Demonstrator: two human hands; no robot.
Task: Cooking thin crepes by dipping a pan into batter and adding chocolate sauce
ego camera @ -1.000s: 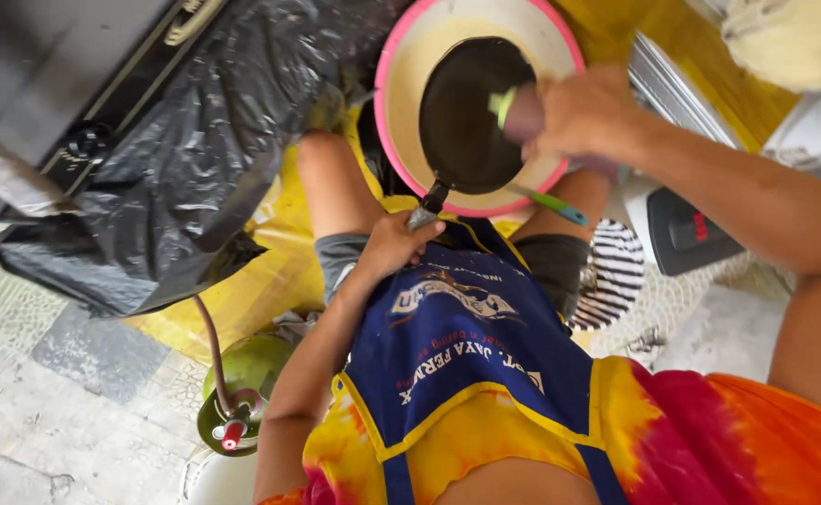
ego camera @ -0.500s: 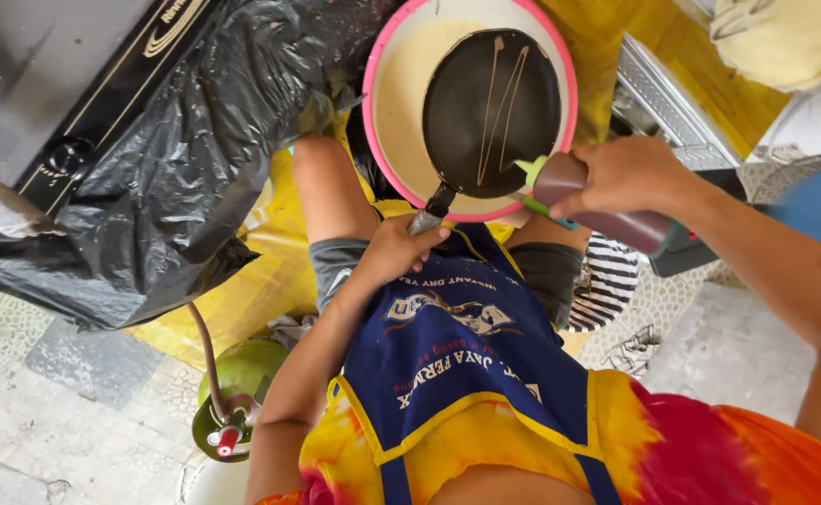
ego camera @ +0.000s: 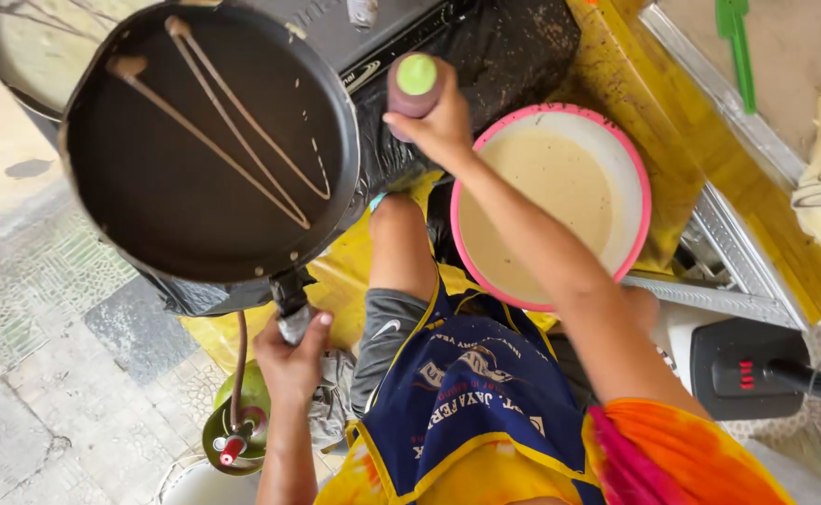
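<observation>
Several thin batter lines [ego camera: 233, 140] streak my black round pan [ego camera: 205, 140]; left hand [ego camera: 291, 360] grips its handle, right hand [ego camera: 434, 126] clutches the green-capped squeeze bottle [ego camera: 416, 84], more drizzling needed.

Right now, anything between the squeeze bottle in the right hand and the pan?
Nothing visible. The right hand holds the bottle just past the right rim of the pan, with only open space between them. The left hand grips the pan handle below, clear of that gap.

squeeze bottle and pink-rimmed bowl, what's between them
In the head view only the right hand gripping the squeeze bottle, black plastic sheeting behind it, then the bowl's rim.
</observation>
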